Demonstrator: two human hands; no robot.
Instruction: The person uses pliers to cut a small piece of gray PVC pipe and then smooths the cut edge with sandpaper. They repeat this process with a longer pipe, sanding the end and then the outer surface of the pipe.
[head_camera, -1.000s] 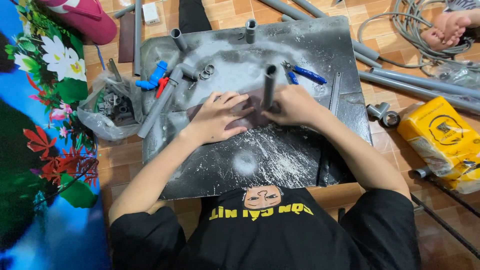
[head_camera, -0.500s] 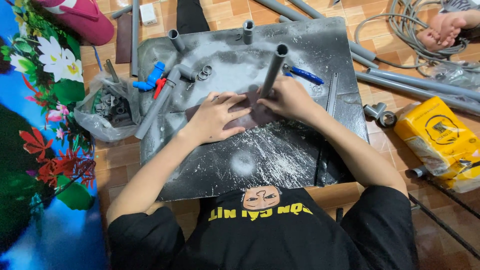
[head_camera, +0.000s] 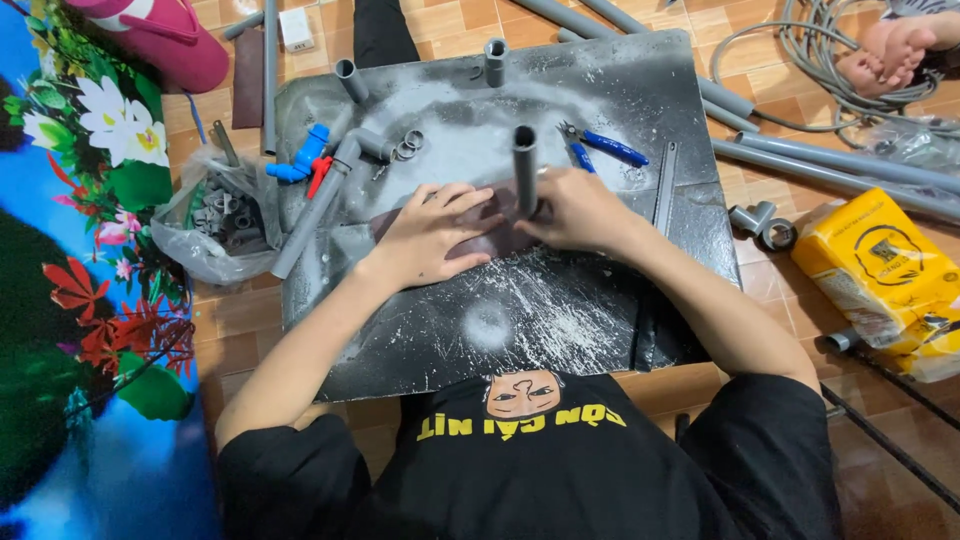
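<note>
My left hand (head_camera: 432, 235) lies flat with spread fingers on a dark brown sheet (head_camera: 495, 240) spread on the scuffed dark board (head_camera: 520, 320). My right hand (head_camera: 575, 210) grips the lower end of a short grey pipe (head_camera: 524, 165), which stands nearly upright on that sheet. The two hands are almost touching at the pipe's base. Blue-handled pliers (head_camera: 603, 147) lie just beyond my right hand.
A long grey pipe with an elbow (head_camera: 320, 205), a blue and red valve (head_camera: 300, 162) and metal rings (head_camera: 408, 147) lie at the board's left. A clear bag of fittings (head_camera: 215, 215) sits left of it. Yellow bag (head_camera: 880, 270), pipes and cable at right; another person's foot (head_camera: 890, 50).
My right hand has swung the short grey pipe from leaning right to nearly upright. My left hand stayed pressed on the brown sheet.
</note>
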